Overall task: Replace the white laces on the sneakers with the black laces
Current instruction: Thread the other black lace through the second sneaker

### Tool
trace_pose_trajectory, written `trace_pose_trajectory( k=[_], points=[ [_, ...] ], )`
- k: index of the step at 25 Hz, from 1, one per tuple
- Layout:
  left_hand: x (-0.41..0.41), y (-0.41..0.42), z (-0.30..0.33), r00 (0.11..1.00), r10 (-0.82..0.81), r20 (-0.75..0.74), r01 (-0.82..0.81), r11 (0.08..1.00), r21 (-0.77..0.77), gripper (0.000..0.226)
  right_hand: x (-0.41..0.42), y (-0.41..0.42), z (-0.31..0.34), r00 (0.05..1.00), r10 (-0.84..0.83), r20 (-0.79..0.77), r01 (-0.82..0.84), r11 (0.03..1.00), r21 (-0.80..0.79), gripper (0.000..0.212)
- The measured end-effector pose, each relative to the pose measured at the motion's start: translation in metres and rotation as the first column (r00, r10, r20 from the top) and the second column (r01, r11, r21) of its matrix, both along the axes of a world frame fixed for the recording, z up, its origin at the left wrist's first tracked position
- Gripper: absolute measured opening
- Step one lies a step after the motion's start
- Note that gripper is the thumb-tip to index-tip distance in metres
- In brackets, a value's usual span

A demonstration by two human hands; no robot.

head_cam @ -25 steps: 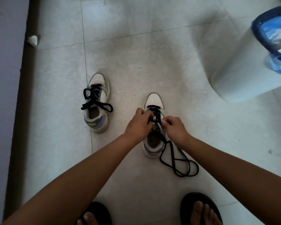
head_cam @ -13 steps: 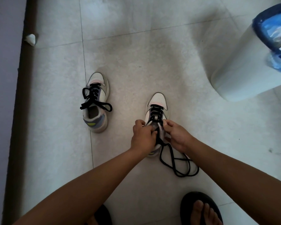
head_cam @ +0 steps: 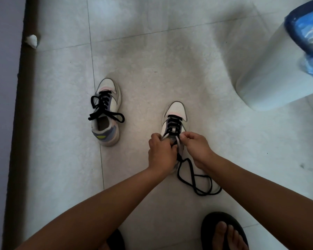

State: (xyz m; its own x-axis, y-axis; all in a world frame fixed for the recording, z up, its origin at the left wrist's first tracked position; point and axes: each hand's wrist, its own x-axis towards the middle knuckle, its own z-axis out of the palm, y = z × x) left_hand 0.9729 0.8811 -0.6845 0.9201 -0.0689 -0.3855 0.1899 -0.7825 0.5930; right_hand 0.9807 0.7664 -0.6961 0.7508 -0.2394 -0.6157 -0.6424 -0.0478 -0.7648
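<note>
On the tiled floor (head_cam: 152, 60), both hands grip the near sneaker (head_cam: 175, 116): left hand (head_cam: 161, 152) and right hand (head_cam: 197, 148) pinch its limp black lace (head_cam: 193, 175), best held near the tips.

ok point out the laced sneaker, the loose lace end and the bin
laced sneaker (head_cam: 114, 103): head view, white side panel by the toe
loose lace end (head_cam: 197, 183): head view, crossing of the loops on the floor
bin (head_cam: 264, 78): head view, white side wall

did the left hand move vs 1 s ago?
Yes. The left hand slid back toward the person, from beside the laced eyelets to the sneaker collar.
</note>
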Motion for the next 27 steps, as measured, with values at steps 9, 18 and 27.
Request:
trace_pose_trajectory(
  k=[9, 18, 27],
  points=[
    [0.0, 0.005, -0.003, 0.996, 0.049, -0.077, -0.062, 0.981, -0.181, 0.011, -0.014, -0.007, -0.013, 0.994, -0.11, -0.003, 0.105, 0.938, 0.332, 0.013],
    [0.0, -0.002, 0.0, 0.994, 0.087, -0.06, -0.096, 0.981, -0.17, 0.017, -0.019, -0.011, 0.002, 0.98, 0.047, 0.195, -0.044, 0.999, -0.02, 0.011],
    [-0.005, -0.005, -0.001, 0.996, 0.089, 0.024, -0.084, 0.981, -0.174, 0.01, -0.01, -0.012, -0.005, 1.0, -0.024, 0.009, 0.019, 0.928, 0.372, 0.012]
  ],
)
